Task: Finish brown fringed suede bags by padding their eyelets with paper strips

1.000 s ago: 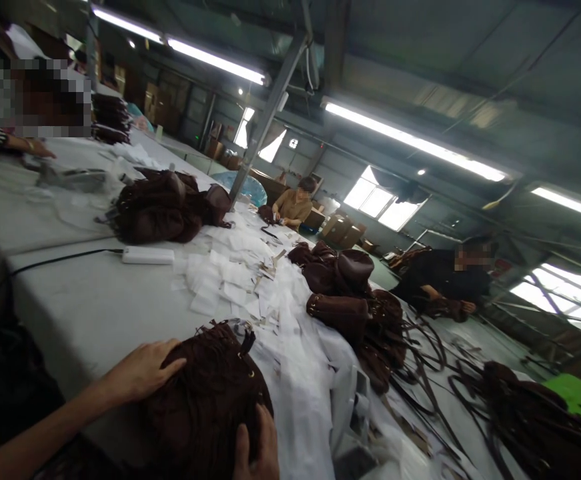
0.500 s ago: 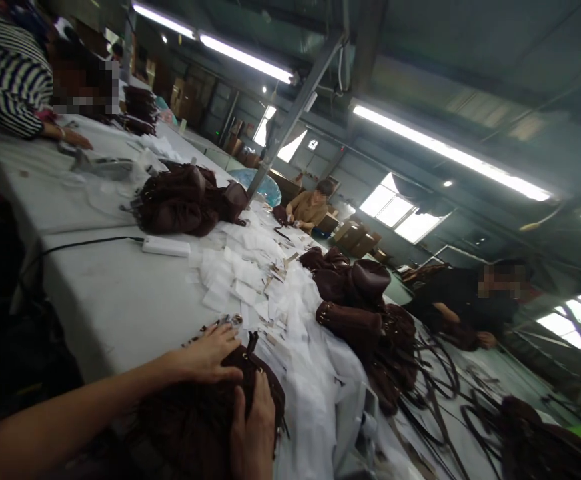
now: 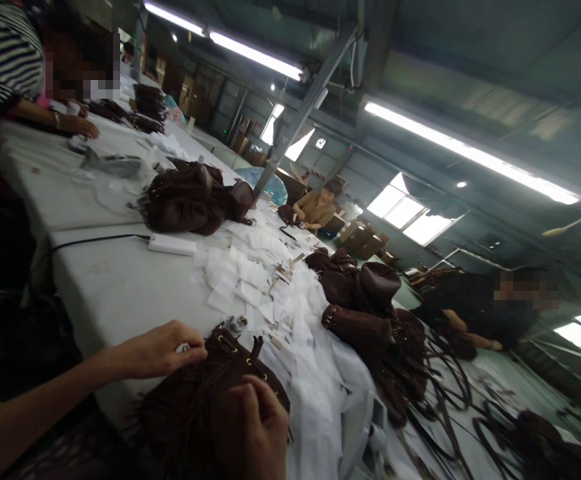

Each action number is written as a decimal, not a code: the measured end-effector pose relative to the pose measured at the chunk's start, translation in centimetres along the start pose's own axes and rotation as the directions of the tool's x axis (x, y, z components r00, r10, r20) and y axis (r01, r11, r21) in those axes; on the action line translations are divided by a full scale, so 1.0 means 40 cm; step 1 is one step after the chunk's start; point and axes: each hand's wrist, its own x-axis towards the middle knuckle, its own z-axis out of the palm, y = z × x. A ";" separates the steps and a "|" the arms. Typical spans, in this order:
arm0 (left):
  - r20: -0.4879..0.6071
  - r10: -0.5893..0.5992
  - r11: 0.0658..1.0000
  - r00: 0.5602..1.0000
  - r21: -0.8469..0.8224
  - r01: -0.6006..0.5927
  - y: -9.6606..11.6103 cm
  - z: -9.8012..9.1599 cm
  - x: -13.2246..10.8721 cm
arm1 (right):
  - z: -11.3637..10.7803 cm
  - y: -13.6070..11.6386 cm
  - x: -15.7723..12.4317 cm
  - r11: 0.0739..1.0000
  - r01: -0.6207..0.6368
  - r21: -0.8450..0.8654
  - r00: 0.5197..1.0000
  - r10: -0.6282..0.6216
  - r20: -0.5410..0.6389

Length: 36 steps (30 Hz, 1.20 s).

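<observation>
A dark brown bag (image 3: 220, 400) with gold eyelets along its top edge lies at the near edge of the table, partly over my lap. My left hand (image 3: 177, 350) is closed in a pinch at the bag's left upper side; whatever sits between its fingers is too small to make out. Over the bag's right side, my right hand (image 3: 265, 423) is curled with thumb against fingers, and what it holds, if anything, is hidden. A short dark tab (image 3: 257, 346) sticks up from the bag's rim.
White paper and wrapping scraps (image 3: 250, 267) spread beyond the bag. More brown bags (image 3: 185, 200) lie ahead, and another pile (image 3: 360, 287) sits to the right with long straps (image 3: 445, 427). A white power strip (image 3: 172, 245) rests on the table (image 3: 105, 280). Several co-workers handle things around it.
Both hands have gone from lying spread on the bag to closed fingers. My left hand has drawn back left, and the bag's eyelet rim is now more exposed.
</observation>
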 end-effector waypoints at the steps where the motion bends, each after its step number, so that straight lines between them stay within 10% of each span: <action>1: 0.028 0.026 0.999 0.999 -0.026 -0.025 0.027 0.018 0.006 | -0.014 0.000 0.039 0.997 0.008 -0.082 0.994 -0.017 -0.110; 4: 0.076 -0.016 0.939 0.997 -0.341 0.041 0.079 0.120 0.026 | -0.022 0.022 0.135 0.944 0.007 -0.330 0.944 -0.116 -0.309; 10: 0.322 -0.327 0.512 0.889 -0.730 0.453 -0.019 0.339 0.025 | 0.018 0.083 0.197 0.872 0.099 -0.479 0.962 -0.208 -0.180; 18: 0.279 -0.507 0.344 0.815 -0.802 0.488 -0.097 0.338 0.039 | -0.020 0.081 0.127 0.902 0.249 -0.351 0.949 -0.300 -0.097; 23: 0.265 -0.427 0.541 0.864 -0.691 0.480 -0.089 0.345 0.039 | -0.019 0.117 0.048 0.900 0.362 -0.244 0.919 -0.388 -0.069; 29: 0.223 -0.366 0.709 0.903 -0.562 0.426 -0.108 0.349 0.031 | -0.040 0.143 -0.008 0.997 0.010 0.079 0.930 0.020 -0.367; 36: 0.212 -0.189 0.886 0.959 -0.384 0.260 -0.121 0.366 0.006 | -0.007 0.120 0.044 0.926 -0.269 0.265 0.946 0.305 -0.105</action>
